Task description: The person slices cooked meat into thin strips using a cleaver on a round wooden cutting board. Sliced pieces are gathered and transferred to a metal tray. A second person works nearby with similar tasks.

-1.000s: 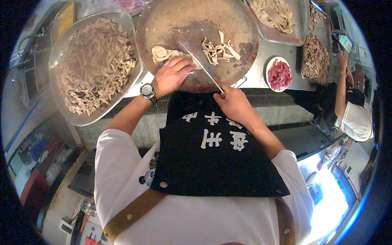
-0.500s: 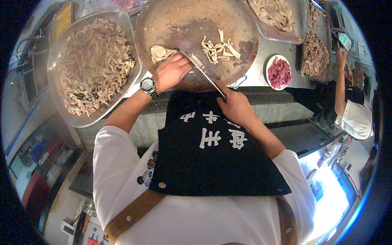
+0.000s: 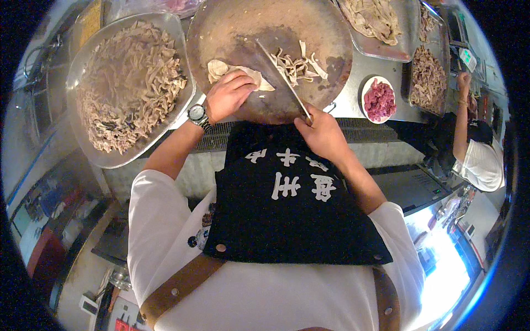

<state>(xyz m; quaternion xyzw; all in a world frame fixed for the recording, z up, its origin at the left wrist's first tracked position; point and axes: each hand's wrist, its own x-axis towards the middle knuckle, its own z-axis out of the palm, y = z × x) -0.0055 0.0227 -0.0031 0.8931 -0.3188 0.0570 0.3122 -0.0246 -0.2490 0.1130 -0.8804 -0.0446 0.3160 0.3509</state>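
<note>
On the round chopping block (image 3: pixel 265 22), in the head view, the fingers of the left hand (image 3: pixel 231 95) curl over the pale piece (image 3: pixel 217 70), pinning it; those of the right hand (image 3: pixel 321 129) wrap the handle of the knife (image 3: pixel 284 81). Half a second ago the knife lay against the piece's end; now it stands apart, touching or just beside the strips (image 3: pixel 301 70), suggesting that a cut slice has joined them.

On the round wooden chopping block (image 3: pixel 265 19), the left hand (image 3: pixel 231 95) bends its fingers over a pale, flat meat piece (image 3: pixel 217 70). The right hand (image 3: pixel 321 131) grips a knife (image 3: pixel 282 75), its blade between that piece and cut strips (image 3: pixel 298 67) to the right. A white plate (image 3: pixel 365 95) of red meat (image 3: pixel 380 100) sits farther right.
</note>
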